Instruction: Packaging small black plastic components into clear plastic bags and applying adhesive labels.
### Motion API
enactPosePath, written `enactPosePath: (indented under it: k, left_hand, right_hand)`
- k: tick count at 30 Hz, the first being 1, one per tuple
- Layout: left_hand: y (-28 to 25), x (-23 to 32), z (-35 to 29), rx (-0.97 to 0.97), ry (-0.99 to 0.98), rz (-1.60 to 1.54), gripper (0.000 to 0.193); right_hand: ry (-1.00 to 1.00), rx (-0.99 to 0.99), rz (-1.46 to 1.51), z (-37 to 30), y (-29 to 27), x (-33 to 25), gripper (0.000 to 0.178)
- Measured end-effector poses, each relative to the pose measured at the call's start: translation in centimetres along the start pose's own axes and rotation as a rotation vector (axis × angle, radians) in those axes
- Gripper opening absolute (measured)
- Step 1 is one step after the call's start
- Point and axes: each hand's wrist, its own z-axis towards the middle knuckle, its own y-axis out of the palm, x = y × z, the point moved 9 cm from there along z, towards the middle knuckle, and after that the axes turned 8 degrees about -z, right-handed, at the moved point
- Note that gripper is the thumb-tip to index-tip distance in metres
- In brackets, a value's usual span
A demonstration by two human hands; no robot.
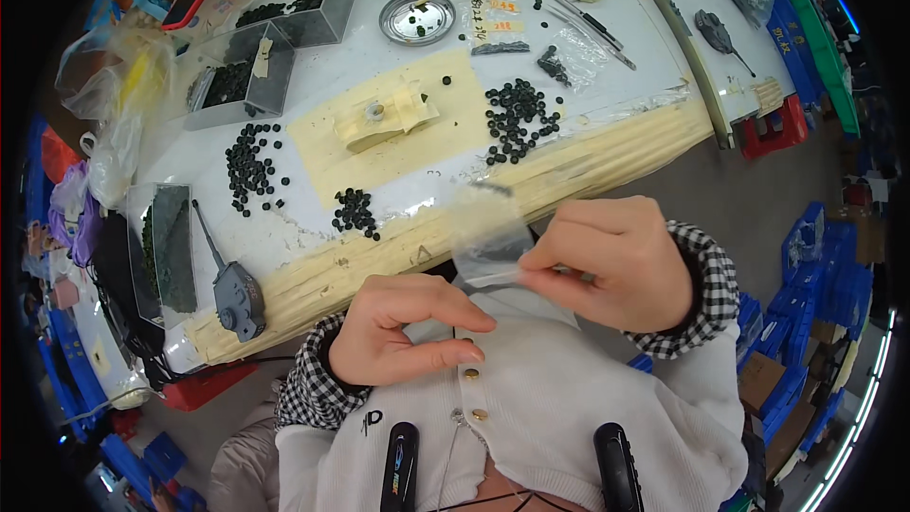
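Observation:
My right hand (611, 265) pinches the near edge of a small clear plastic bag (488, 237) between thumb and fingers. The bag hangs over the table's front edge, with a few dark bits at its far end. Left of it, my left hand (408, 327) is held in front of my body, thumb and forefinger apart and nothing visible between them. Beyond the hands, a cream-coloured model part (379, 118) rests on a yellowish sheet (313, 137). Small black wheels lie in heaps: one beside the sheet's right edge (517, 123), one at its near edge (354, 213), one to the left (248, 169).
A grey model tank turret (237, 299) and a clear box (171, 256) of dark parts stand at the left front. Farther back are clear bins (251, 76), a round metal dish (417, 17), a labelled bag (495, 11) and tweezers (588, 24). Another turret (716, 33) lies right.

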Motion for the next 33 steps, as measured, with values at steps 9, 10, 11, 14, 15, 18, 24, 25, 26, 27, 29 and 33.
enactPosePath:
  k: [9,10,11,14,15,18,24,25,26,27,29,33]
  left_hand:
    - [-2.6,-0.6,-2.2,0.375,-0.022,0.048,0.007]
    - [-2.8,-0.5,-2.2,0.39,-0.005,0.076,0.006]
    - [-2.7,-0.5,-2.2,0.372,-0.008,0.11,0.006]
    - [-2.4,-0.4,-2.0,0.325,-0.02,0.175,0.006]
    - [-2.2,-0.5,-2.0,0.314,-0.032,0.171,0.007]
    - [-2.1,-0.9,-2.4,0.3,-0.084,0.217,0.007]
    - [-2.1,-1.7,-3.0,0.309,-0.194,0.219,0.008]
    - [-2.2,-2.2,-3.2,0.315,-0.228,0.197,0.009]
    - [-2.1,-2.4,-3.2,0.312,-0.232,0.152,0.009]
    - [-2.0,-2.6,-3.3,0.311,-0.235,0.108,0.01]
    - [-2.2,-3.1,-3.5,0.315,-0.252,0.044,0.011]
    - [-2.3,-3.8,-3.9,0.343,-0.273,-0.072,0.013]
  right_hand:
    - [-0.189,-0.009,0.285,0.5,3.8,-1.8,0.011]
    - [-0.189,-0.01,0.303,0.5,3.9,-1.7,0.011]
    - [-0.153,-0.038,0.339,0.5,4.3,-1.3,0.01]
    - [-0.065,-0.111,0.421,0.5,5.1,-0.5,0.008]
    - [-0.048,-0.127,0.433,0.4,5.6,-0.3,0.007]
    - [-0.032,-0.123,0.452,0.2,6.6,-0.3,0.008]
    - [-0.043,-0.19,0.452,0.2,8.6,-0.5,0.019]
    - [-0.051,-0.196,0.463,0.3,8.7,-0.6,0.021]
    - [-0.049,-0.209,0.478,0.3,8.9,-0.7,0.021]
    - [-0.047,-0.223,0.493,0.2,9.1,-0.8,0.021]
    - [-0.042,-0.237,0.535,0.2,9.3,-0.9,0.021]
    - [-0.031,-0.259,0.624,0.3,9.4,-0.7,0.02]
